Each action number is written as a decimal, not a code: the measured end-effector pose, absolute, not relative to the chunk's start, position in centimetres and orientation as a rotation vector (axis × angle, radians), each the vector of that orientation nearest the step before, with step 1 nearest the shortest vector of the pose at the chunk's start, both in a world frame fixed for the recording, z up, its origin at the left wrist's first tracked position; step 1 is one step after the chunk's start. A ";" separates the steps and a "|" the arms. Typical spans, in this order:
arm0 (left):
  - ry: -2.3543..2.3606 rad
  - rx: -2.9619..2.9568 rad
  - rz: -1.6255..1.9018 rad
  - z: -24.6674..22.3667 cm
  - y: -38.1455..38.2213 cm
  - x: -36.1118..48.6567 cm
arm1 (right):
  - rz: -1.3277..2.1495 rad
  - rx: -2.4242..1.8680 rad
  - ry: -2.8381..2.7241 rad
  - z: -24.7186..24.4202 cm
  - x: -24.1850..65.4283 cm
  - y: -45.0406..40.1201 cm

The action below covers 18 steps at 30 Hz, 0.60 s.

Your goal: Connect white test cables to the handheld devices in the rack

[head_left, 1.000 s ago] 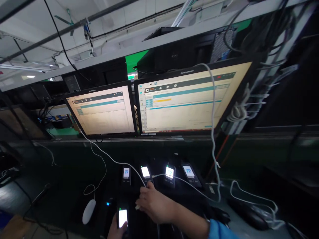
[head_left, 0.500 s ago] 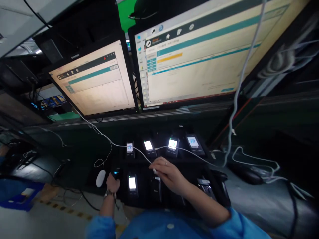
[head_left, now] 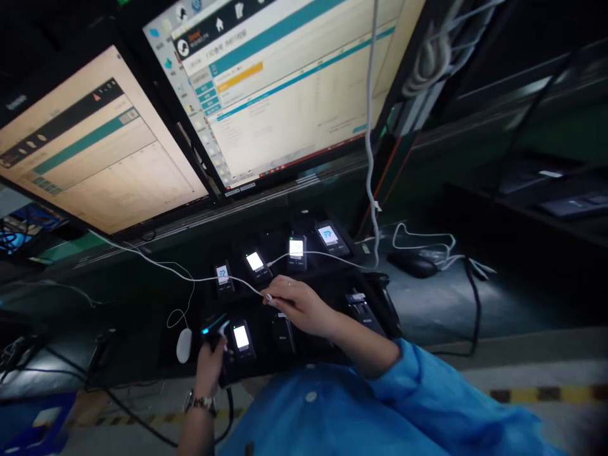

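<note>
My right hand (head_left: 304, 304) pinches the end of a white cable (head_left: 232, 277) above the front row of a black tray (head_left: 280, 291). Several small black handheld devices lie in this tray, among them one with a lit white screen (head_left: 241, 337) and a dark one (head_left: 284, 334) partly under my right hand. At the tray's left end, my left hand (head_left: 211, 362) is wrapped round a black barcode scanner (head_left: 213, 326) with a blue light. In the back row, a second white cable (head_left: 327, 255) runs to a device with a bright screen (head_left: 256, 263).
Two monitors (head_left: 294, 120) (head_left: 109, 158) stand behind the tray. A white mouse (head_left: 184, 345) lies left of it and a black mouse (head_left: 412, 264) right of it. A thick grey-white cable (head_left: 369, 139) hangs before the right monitor. More dark devices (head_left: 577, 204) lie far right.
My view has swung to the right, so the monitors and tray sit further left. The scanner in my left hand is lifted and tilted up. My right hand still pinches the cable end.
</note>
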<state>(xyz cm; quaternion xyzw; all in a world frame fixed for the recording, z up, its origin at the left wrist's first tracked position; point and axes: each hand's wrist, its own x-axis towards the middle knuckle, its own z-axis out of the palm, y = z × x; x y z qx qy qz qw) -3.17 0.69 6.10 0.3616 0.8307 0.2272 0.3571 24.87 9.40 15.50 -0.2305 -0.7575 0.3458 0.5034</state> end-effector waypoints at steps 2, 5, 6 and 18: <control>1.798 0.821 0.711 6.9 -0.3 0.7 | 0.838 -0.564 -1.818 15.5 24.7 9.6; 1.638 0.992 0.626 7.2 -0.2 5.4 | 0.837 -0.564 -1.818 15.8 24.7 9.7; 1.638 1.066 0.590 7.1 0.3 6.4 | 0.838 -0.563 -1.815 15.9 24.8 9.8; 1.704 1.243 0.458 8.3 2.1 7.6 | 0.870 -0.602 -1.757 15.9 25.7 10.0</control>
